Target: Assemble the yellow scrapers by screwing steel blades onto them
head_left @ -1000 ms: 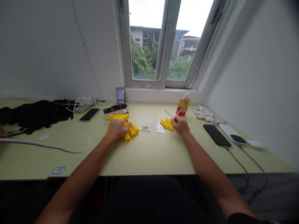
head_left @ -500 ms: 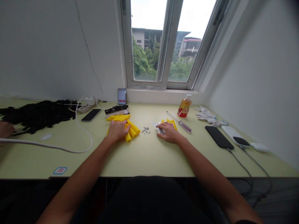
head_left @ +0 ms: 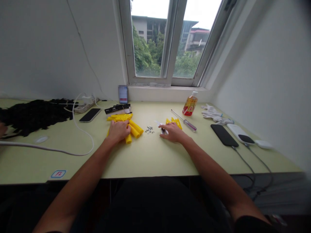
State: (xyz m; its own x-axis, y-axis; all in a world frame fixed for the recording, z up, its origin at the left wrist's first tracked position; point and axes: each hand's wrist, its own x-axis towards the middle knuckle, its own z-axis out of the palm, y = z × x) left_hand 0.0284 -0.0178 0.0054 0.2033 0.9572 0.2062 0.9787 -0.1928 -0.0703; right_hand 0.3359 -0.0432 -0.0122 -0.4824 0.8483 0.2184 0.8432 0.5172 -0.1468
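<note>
The right hand [head_left: 170,132] has left the two-o'clock screwdriver [head_left: 189,125] for white strips [head_left: 165,131], thumb apart. The left hand [head_left: 119,130] covers yellow tubes [head_left: 135,129], grip unclear.

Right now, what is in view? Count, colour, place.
Tubes: several, yellow, left
Pieces: several, yellow, right
Hardware: many, silver, centre
Strips: some, white, right
Screwdriver: one, purple, right
Bottle: one, red, right
Gloves: some, white, right
Phones: two, black, sides
Devices: two, white, right
Heap: one, black, left
Cards: several, black, left
Screen: one, back
Cables: several, sides
Label: one, left
Window: one, back
Table: one, green
Another's hand: one, left
Left hand: on tubes
Right hand: over strips
</note>
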